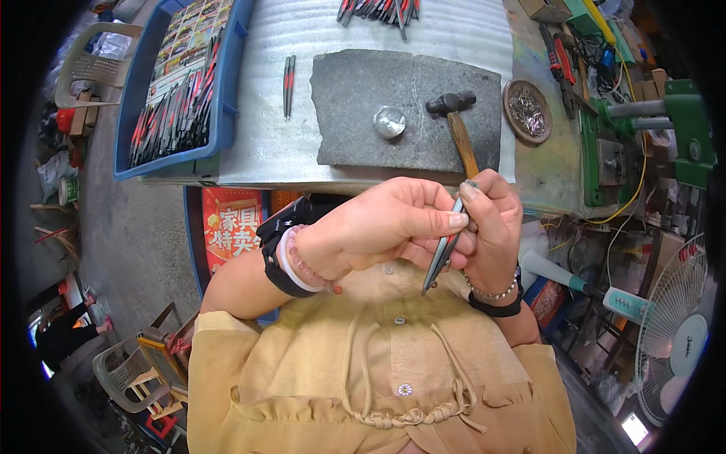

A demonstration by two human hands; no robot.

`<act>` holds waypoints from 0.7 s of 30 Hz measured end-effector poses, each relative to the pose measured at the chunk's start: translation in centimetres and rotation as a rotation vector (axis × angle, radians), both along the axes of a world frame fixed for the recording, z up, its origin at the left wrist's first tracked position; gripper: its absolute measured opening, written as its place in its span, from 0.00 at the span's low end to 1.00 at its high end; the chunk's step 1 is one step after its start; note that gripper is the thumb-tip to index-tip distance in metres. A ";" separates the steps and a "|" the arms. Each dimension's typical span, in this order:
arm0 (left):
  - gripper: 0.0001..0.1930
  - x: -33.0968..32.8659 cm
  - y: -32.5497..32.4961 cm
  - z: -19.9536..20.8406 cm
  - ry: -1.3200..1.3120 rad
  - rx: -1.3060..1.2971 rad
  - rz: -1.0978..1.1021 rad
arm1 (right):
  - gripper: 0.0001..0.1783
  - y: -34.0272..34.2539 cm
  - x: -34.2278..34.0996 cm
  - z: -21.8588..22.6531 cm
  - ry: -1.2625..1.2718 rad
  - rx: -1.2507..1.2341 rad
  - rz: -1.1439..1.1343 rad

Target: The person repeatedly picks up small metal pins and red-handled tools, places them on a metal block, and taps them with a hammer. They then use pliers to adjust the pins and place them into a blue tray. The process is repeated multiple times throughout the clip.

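Observation:
Just in front of my chest, both hands are closed on one slim, pointed pair of tweezers (442, 257), dark and silvery with a red mark, tip slanting down. My left hand (397, 219) pinches it between thumb and fingers. Around its upper end is my right hand (493, 227), thumb pressed near the top. Beyond my hands lies a grey stone slab (348, 113). It carries a shiny round metal piece (389, 122) and a hammer (461, 140), its wooden handle pointing toward my right hand.
Similar tweezers (289, 87) lie left of the slab, with a bunch (378, 9) at the far edge. A blue tray (237, 83) holds several more. Right of the slab are a round dish (508, 121) of small metal pieces, pliers (560, 60), a green vise (594, 151) and a fan (673, 340).

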State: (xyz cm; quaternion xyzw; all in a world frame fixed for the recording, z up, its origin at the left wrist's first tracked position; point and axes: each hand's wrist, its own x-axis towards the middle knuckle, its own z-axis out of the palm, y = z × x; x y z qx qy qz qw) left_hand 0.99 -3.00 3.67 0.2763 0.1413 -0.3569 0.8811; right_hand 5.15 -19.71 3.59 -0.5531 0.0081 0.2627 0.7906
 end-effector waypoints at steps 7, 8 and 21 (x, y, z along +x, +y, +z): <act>0.07 -0.2 -0.2 -1.0 0.037 -0.121 0.017 | 0.09 0.0 0.5 -0.7 0.033 -0.011 0.019; 0.07 -0.2 -0.3 -1.0 0.035 -0.130 0.019 | 0.09 0.0 0.5 -0.7 0.045 -0.010 0.022; 0.13 -0.4 -0.4 -1.8 0.024 -0.173 0.071 | 0.11 0.0 1.2 -1.4 0.117 0.027 0.058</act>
